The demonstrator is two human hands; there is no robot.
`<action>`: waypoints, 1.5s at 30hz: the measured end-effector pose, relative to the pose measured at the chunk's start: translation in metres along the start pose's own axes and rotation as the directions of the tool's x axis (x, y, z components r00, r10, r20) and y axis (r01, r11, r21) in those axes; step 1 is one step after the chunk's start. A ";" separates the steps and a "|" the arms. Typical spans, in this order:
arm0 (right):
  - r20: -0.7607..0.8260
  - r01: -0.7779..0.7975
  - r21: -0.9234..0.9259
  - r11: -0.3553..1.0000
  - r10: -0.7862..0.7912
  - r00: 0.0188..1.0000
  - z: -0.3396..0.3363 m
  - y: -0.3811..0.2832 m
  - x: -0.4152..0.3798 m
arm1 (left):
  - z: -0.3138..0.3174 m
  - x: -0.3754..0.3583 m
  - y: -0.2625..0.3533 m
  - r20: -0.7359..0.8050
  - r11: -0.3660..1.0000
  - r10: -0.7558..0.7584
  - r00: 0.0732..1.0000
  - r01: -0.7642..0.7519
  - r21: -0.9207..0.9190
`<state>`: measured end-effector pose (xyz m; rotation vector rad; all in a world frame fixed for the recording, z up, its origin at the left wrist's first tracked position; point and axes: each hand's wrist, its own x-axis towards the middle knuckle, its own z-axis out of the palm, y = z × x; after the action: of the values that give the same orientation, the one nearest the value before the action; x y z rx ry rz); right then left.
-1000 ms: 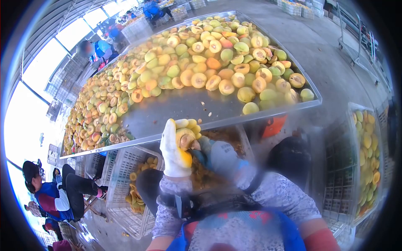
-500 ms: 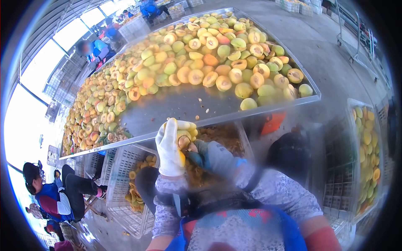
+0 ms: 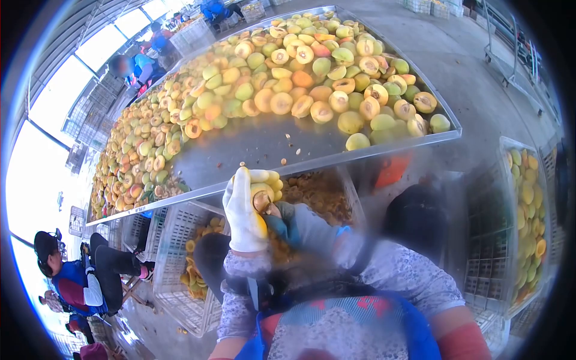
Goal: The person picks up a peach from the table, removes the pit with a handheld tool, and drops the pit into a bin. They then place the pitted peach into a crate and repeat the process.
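My left hand (image 3: 245,211), in a white glove with yellow-coated fingers, is wrapped round a halved yellow peach (image 3: 262,200). The cut face, with its brown centre, is turned towards my right hand. In a blue-grey glove, my right hand (image 3: 289,223) is closed right against the fruit, its bare-looking thumb tip at the cut face. Whatever those right fingers hold is hidden. Both hands are over my lap, just below the near edge of a metal table (image 3: 240,155) heaped with peaches, many of them halved, some with the pit showing.
Below my hands a crate (image 3: 349,195) holds brownish scraps. Left of my knee stands a white crate (image 3: 174,240) with peach pieces. A crate of peaches (image 3: 523,204) is at far right. A co-worker (image 3: 75,273) sits at left; others work behind the table.
Both hands stay at the same peach with hardly any shift. The view has moved slightly. The seated co-worker at left has changed the position of the hands a little.
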<state>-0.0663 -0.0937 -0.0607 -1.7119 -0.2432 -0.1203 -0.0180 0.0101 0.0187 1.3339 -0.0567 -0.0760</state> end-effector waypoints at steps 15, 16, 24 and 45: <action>0.077 -0.157 0.205 0.966 0.144 0.986 -0.001 -0.024 -0.015 | -0.010 0.003 0.006 0.168 0.975 -0.035 0.985 -0.004 0.223; 0.083 -0.167 0.218 0.962 0.152 0.985 0.001 -0.023 -0.014 | -0.009 0.001 0.007 0.163 0.974 -0.034 0.986 -0.004 0.227; 0.145 -0.264 0.273 0.925 0.232 0.962 0.001 -0.017 -0.020 | -0.009 0.002 -0.002 0.204 0.989 -0.078 0.976 0.051 0.137; 0.457 -0.512 0.290 0.809 0.353 0.817 -0.026 -0.035 -0.024 | -0.003 -0.001 -0.033 0.200 0.973 -0.007 0.980 0.053 -0.225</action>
<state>-0.0958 -0.1166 -0.0283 -1.3198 -0.1342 0.5890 -0.0195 0.0056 -0.0136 1.0924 -0.1907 -0.2348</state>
